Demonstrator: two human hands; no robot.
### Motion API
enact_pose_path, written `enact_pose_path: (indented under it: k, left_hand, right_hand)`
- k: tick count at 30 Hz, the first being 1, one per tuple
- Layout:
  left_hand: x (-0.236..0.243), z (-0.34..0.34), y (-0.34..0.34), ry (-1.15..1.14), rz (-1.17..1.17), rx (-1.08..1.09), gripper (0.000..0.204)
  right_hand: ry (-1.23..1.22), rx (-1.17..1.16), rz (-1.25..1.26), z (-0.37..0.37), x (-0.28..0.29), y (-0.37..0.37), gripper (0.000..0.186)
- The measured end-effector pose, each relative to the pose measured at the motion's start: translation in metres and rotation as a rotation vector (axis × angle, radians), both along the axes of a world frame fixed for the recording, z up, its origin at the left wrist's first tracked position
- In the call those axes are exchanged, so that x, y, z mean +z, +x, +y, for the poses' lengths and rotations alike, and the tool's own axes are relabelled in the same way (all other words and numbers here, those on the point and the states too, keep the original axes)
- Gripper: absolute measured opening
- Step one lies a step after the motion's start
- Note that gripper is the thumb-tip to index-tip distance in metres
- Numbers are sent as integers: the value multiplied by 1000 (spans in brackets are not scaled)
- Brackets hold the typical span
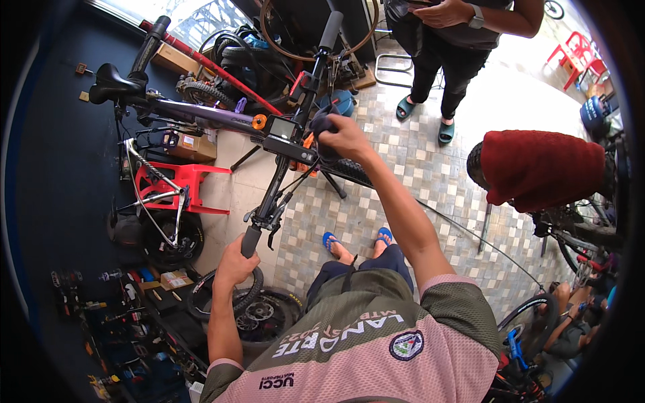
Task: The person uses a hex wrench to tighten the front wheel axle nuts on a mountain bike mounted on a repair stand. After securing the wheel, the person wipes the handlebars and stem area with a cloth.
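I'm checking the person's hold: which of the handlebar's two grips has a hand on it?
The lower grip in the picture, held by the left hand; the upper grip is untouched.

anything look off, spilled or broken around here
I see no spill or clear damage, including on the purple-framed bike. Mildly odd: the red cloth at the right, draped like a hood, hides most of whatever lies beneath it.

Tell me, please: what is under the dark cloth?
Below the dark cloth in the right hand, part of a black tyre shows; what the cloth and hand directly cover cannot be seen.
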State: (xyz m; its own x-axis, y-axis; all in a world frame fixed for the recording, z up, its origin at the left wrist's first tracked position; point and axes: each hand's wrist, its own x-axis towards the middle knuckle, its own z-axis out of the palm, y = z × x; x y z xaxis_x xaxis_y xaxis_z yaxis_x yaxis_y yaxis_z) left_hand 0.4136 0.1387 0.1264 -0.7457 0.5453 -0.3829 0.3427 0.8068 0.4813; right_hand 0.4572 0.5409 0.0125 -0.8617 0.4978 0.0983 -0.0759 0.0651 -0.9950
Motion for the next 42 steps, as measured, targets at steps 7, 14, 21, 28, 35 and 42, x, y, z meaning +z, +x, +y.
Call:
enact_pose_path:
  k: [7,14,21,28,35,42]
  left_hand:
    - [5,1,1,-57,-21,40,26]
    - [9,6,-2,-73,-39,3,26]
    - [8,4,-3,-52,-3,-16,25]
    - [10,5,-5,-14,2,-26,26]
    - [5,-2,-6,-19,20,-48,26]
    - [10,3,-3,0,20,-38,25]
  right_hand:
    - [410,-90,328,-46,-23,17,63]
    - [405,-116,293,-49,-31,6,62]
    - [-248,-84,348,-33,-4,12,41]
    - [377,-37,224,-20,-15,13,24]
    - [523,-266,165,-52,79,43,24]
    - [681,-280,-53,-48,43,71,20]
